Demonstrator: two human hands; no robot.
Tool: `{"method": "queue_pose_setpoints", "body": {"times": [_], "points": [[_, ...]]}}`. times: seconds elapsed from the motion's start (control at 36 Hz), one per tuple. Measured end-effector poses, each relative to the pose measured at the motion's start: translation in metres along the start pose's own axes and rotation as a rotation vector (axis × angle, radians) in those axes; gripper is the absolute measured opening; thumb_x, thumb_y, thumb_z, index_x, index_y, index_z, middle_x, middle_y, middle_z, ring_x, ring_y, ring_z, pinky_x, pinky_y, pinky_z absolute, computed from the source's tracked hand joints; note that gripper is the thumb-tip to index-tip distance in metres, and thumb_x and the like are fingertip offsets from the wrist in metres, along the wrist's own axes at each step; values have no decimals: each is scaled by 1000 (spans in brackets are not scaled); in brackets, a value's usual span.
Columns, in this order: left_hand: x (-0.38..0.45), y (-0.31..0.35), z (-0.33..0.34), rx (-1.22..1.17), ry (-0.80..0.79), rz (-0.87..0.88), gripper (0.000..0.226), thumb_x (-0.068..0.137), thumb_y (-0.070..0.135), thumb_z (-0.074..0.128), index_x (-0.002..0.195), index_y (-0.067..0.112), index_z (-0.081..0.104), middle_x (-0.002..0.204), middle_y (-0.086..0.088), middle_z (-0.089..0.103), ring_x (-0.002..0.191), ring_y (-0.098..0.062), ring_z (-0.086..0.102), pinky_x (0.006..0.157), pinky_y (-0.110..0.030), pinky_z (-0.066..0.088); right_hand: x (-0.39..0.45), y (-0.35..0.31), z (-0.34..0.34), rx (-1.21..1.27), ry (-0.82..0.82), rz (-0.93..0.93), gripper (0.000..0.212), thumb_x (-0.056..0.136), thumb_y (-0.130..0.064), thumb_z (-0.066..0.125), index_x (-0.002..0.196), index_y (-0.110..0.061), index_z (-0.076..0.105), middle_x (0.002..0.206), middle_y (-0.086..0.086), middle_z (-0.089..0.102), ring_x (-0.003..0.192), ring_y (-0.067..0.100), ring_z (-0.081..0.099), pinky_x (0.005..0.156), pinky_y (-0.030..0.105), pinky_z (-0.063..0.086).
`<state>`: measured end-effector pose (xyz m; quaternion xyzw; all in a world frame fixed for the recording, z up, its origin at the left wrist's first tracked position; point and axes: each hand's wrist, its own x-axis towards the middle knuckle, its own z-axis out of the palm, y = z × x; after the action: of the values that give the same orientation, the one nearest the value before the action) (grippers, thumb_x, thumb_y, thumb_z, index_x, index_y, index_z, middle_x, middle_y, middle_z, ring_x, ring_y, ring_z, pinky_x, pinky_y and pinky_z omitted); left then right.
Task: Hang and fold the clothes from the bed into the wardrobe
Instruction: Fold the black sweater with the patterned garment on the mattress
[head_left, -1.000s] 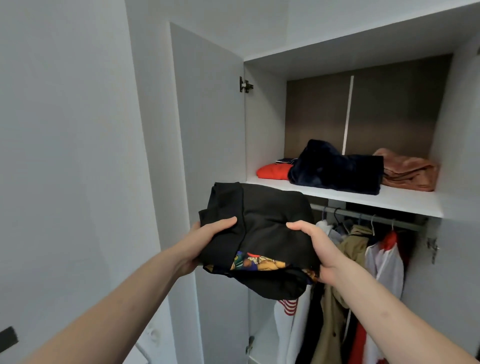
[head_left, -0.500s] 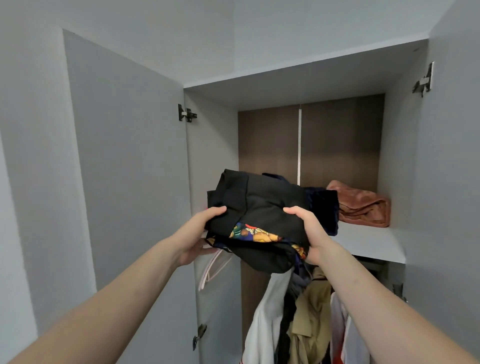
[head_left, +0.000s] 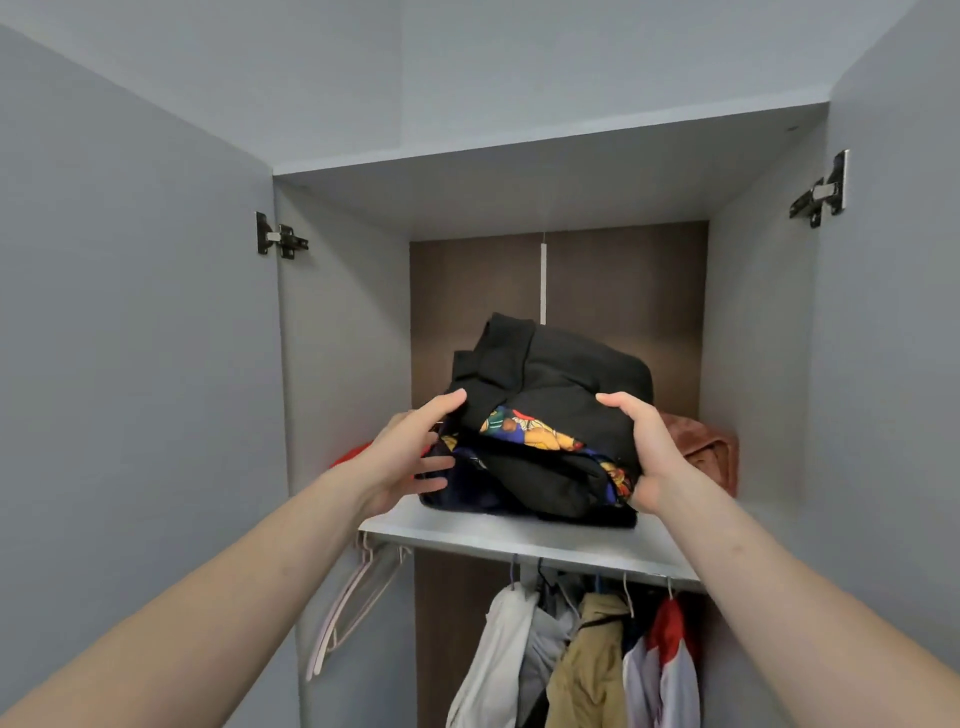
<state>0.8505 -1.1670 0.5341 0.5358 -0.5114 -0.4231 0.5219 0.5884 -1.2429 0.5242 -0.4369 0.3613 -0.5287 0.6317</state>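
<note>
Two hands (head_left: 524, 452) gripping one folded black garment (head_left: 550, 379), one shelf (head_left: 524, 535)

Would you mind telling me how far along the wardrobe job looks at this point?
Done: jackets hang on the rail, and a folded brown garment lies on the grey shelf. In hand: both hands, left and right, grip the folded black garment with a colourful print, setting it atop a navy garment. Left: letting go; the bed is out of view.
</note>
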Motion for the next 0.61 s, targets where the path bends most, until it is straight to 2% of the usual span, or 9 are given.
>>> {"method": "queue_pose_setpoints", "body": {"times": [0.11,0.19,0.25,0.31,0.36,0.42,0.47,0.53,0.61], "points": [[25,8,-19,-59,32,32,103,49,80,74,138,36,47,141,-2,52,110,-23,68,90,-42,58,8,-12,-1,36,47,-39,56,64,-44,80,113,-17,75,100,9,79,78,30,77,69,39,61],[42,14,-39,-61,80,68,103,48,77,73,138,37,44,139,-1,51,107,-23,69,84,-40,58,16,-18,8,50,79,-72,60,65,-44,79,117,-17,73,105,9,78,90,32,75,85,45,60],[54,17,-51,-21,111,110,94,58,74,72,140,35,46,138,1,53,106,-21,69,84,-41,56,22,-20,18,55,107,-86,62,64,-45,79,118,-16,72,106,10,78,95,34,74,90,48,58],[65,20,-61,-1,151,167,75,75,65,72,136,29,48,138,2,53,105,-18,68,79,-39,55,30,-21,29,62,132,-99,64,63,-45,80,119,-16,71,106,10,78,95,34,75,89,48,59],[75,19,-69,13,214,241,69,81,56,74,136,23,47,140,1,52,107,-15,65,85,-40,56,39,-20,42,60,157,-100,67,61,-44,81,121,-17,70,108,10,77,96,34,75,89,49,58],[82,17,-75,178,309,388,80,76,54,78,141,21,43,141,4,48,110,-10,60,97,-37,50,51,-19,57,67,166,-93,70,59,-42,81,122,-16,69,108,9,77,97,34,75,90,50,58],[86,15,-80,433,371,578,83,76,45,81,145,22,40,139,6,40,111,-10,55,97,-32,44,64,-18,74,69,166,-85,70,59,-41,81,123,-16,67,107,9,77,94,34,75,86,51,60],[92,15,-85,657,371,728,83,74,38,80,145,26,39,140,8,36,123,-13,47,102,-33,42,81,-17,89,65,175,-74,73,58,-40,82,124,-15,65,108,10,76,93,35,74,84,51,60],[103,18,-91,843,342,853,89,65,47,76,144,28,40,145,9,35,130,-16,39,107,-30,35,108,-14,112,65,191,-52,78,57,-41,85,126,-14,60,111,11,73,94,36,72,87,49,60]]}}
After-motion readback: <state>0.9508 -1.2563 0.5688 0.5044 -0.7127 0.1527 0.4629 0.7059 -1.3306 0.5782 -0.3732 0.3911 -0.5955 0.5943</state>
